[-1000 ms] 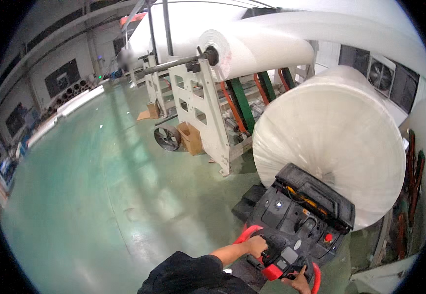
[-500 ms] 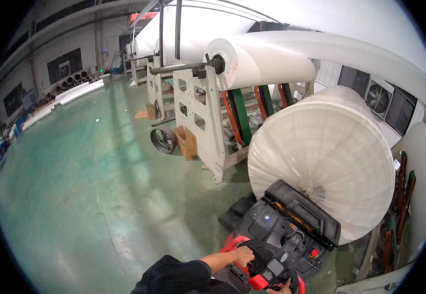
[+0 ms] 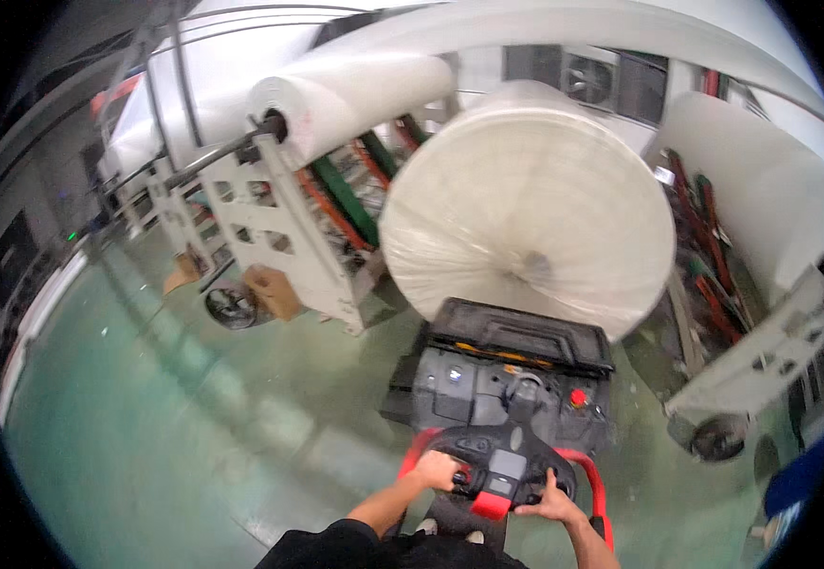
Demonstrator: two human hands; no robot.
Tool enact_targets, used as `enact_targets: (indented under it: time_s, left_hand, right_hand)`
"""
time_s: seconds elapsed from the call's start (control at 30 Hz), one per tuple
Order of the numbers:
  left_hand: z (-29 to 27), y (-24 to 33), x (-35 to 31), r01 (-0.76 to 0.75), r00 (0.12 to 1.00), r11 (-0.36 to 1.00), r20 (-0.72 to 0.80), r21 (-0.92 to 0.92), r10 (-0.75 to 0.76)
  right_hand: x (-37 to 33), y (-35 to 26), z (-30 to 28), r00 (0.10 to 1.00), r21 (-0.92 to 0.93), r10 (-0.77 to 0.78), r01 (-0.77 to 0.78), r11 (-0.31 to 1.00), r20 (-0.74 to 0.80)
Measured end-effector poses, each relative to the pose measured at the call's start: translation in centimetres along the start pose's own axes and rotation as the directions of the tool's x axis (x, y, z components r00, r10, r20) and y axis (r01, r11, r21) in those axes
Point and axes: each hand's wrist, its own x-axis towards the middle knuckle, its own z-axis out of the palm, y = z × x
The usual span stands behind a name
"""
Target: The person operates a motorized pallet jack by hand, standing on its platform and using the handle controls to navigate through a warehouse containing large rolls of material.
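My left hand (image 3: 436, 470) is closed round the left grip of the black and red control handle (image 3: 505, 463) of an electric pallet truck. My right hand (image 3: 554, 503) holds the handle's right side, its thumb stretched up along the controls. Beyond the handle stands the truck's dark body (image 3: 469, 389), with a red round button (image 3: 578, 397) on top. A huge white roll (image 3: 526, 190), wrapped in clear film, lies right in front of the truck, its round end facing me. Whether forks reach under it is hidden.
On the left, a white machine frame (image 3: 308, 256) carries a smaller white roll (image 3: 365, 100). A black wheel (image 3: 231, 305) and a cardboard box (image 3: 273, 292) stand by its foot. Another white frame (image 3: 763, 365) is at right. Green floor (image 3: 175, 436) spreads leftward.
My view has swung right, so the rolls and frames sit further left. The truck and handle now appear straighter ahead; my right hand and the right-hand frame have come into fuller view.
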Motion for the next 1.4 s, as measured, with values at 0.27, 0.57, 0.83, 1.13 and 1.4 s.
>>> enact_targets:
  time_s: [0.27,0.57,0.83,1.13,1.4]
  left_hand:
    - [-3.7,3.3,0.8,0.025,0.995,0.999,0.095,0.02,-0.027]
    - [-17.6,8.7,-5.3,0.043,0.99,0.999,0.134,-0.027,-0.039]
    - [-31.8,10.9,-9.8,0.027,0.995,0.988,0.095,-0.15,-0.013]
    - [-42.4,8.5,-13.0,0.034,0.998,0.966,0.06,-0.258,-0.02]
    - [-47.9,1.1,-16.2,0.082,0.991,0.968,0.126,-0.237,-0.053]
  right_hand:
    - [-3.2,0.1,-2.6,0.998,-0.004,0.003,-0.003,1.0,-0.068]
    - [-14.5,-12.0,-9.2,0.997,0.072,0.065,-0.067,0.995,0.031]
    - [-21.2,-23.1,-14.5,0.997,0.027,0.073,-0.074,0.997,0.04]
    - [-26.4,-41.2,-21.9,0.971,-0.009,0.23,-0.23,0.973,0.069]
    - [-19.6,-44.6,-18.1,0.976,-0.103,0.208,-0.2,0.974,0.069]
